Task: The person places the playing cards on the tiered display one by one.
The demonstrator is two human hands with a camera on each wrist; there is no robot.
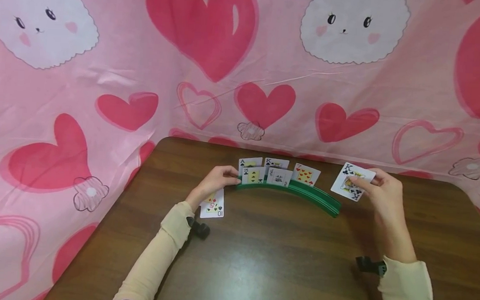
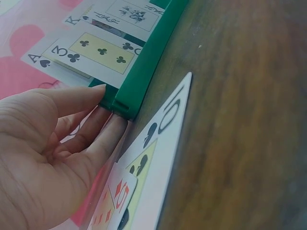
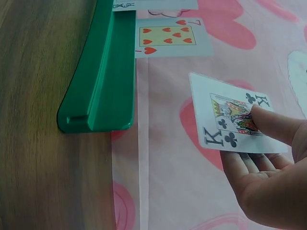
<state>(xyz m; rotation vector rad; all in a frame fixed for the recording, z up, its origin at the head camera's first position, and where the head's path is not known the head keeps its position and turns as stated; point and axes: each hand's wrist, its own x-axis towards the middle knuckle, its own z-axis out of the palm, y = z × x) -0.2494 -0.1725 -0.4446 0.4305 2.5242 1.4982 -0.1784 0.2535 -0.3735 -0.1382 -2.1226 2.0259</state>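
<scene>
A curved green card holder [image 1: 321, 203] stands on the table. My left hand [image 1: 214, 181] pinches its left end between thumb and fingers. In the holder's back row are an ace of spades [image 1: 245, 161], a king [image 1: 278, 163] and a seven of hearts [image 1: 306, 174]. A three of clubs [image 2: 100, 55] and a joker [image 1: 279, 177] stand in front of them. Off the holder's right end, my right hand [image 1: 390, 202] holds up a king of clubs [image 3: 204, 103], thumb on its face and fingers behind.
Beside the left wrist lies a black ten [image 1: 220, 202], with a five of diamonds [image 2: 112, 196] overlapping it. A pink cloth [image 1: 210, 92] with hearts hangs behind the brown wooden table [image 1: 257, 263]. Each wrist wears a black camera.
</scene>
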